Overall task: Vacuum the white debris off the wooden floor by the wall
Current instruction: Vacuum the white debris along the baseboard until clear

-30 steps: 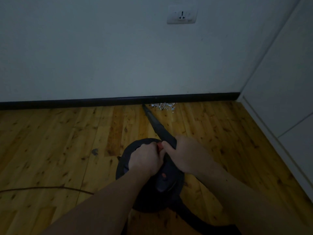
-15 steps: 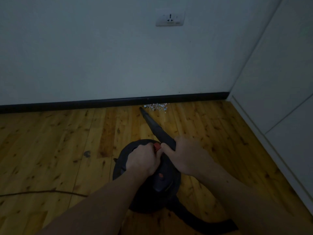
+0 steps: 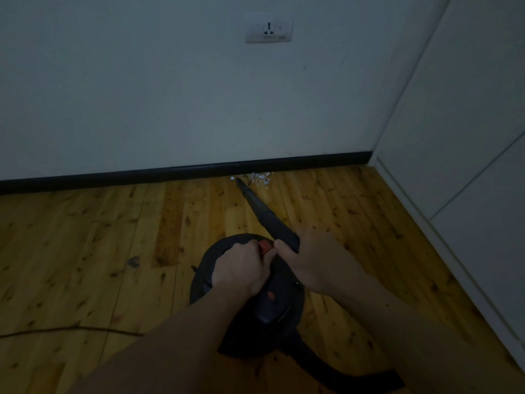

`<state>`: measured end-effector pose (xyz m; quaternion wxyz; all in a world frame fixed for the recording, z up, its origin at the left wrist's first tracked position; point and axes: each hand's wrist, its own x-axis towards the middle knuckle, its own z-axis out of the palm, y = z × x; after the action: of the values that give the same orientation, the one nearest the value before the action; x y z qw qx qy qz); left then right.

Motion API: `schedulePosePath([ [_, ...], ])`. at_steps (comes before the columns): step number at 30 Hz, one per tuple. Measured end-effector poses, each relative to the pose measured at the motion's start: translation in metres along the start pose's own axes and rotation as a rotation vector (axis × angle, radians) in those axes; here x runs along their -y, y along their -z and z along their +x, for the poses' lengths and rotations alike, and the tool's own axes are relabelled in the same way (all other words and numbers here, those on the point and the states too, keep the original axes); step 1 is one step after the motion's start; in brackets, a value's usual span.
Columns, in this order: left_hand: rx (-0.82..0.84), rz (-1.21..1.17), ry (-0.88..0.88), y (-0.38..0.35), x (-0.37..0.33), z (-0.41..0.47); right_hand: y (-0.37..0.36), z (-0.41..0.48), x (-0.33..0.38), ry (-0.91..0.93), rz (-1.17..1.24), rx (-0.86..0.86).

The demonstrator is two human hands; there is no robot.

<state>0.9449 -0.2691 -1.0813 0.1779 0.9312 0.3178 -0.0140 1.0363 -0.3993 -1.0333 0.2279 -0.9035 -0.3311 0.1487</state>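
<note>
A small heap of white debris [image 3: 260, 177] lies on the wooden floor [image 3: 113, 237] against the black skirting board [image 3: 142, 174]. I hold a black hand vacuum [image 3: 270, 302] with a long tapered nozzle [image 3: 260, 207]. Its tip sits at the left edge of the debris. My left hand [image 3: 241, 268] is shut around the vacuum's handle by a red switch [image 3: 264, 246]. My right hand [image 3: 312, 260] grips the base of the nozzle. The vacuum's body is partly hidden under my hands.
A thin cord [image 3: 71, 329] runs across the floor at the lower left. A white socket [image 3: 269, 27] is on the wall above the debris. White cabinet panels [image 3: 468, 137] close the corner on the right. A dark spot [image 3: 133, 261] marks the floor.
The nozzle tip has moved forward to the wall and now reaches the debris pile. Both hands keep their grip.
</note>
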Motion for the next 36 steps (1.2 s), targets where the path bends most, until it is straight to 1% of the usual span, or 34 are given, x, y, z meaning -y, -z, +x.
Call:
schedulePosePath([
  [14,-0.028,0.008,-0.026,0.0,-0.008,0.001,-0.007,0.008,-0.007,0.018,0.079,0.025],
  [21,-0.026,0.028,-0.024,0.0,-0.008,0.004,-0.008,0.011,0.0,0.015,0.046,0.026],
  [29,0.009,-0.019,0.019,-0.001,-0.008,-0.007,0.0,-0.003,0.004,-0.003,0.086,0.082],
  [36,0.033,-0.027,0.004,-0.001,-0.01,-0.029,0.011,-0.033,0.023,0.032,0.154,0.159],
])
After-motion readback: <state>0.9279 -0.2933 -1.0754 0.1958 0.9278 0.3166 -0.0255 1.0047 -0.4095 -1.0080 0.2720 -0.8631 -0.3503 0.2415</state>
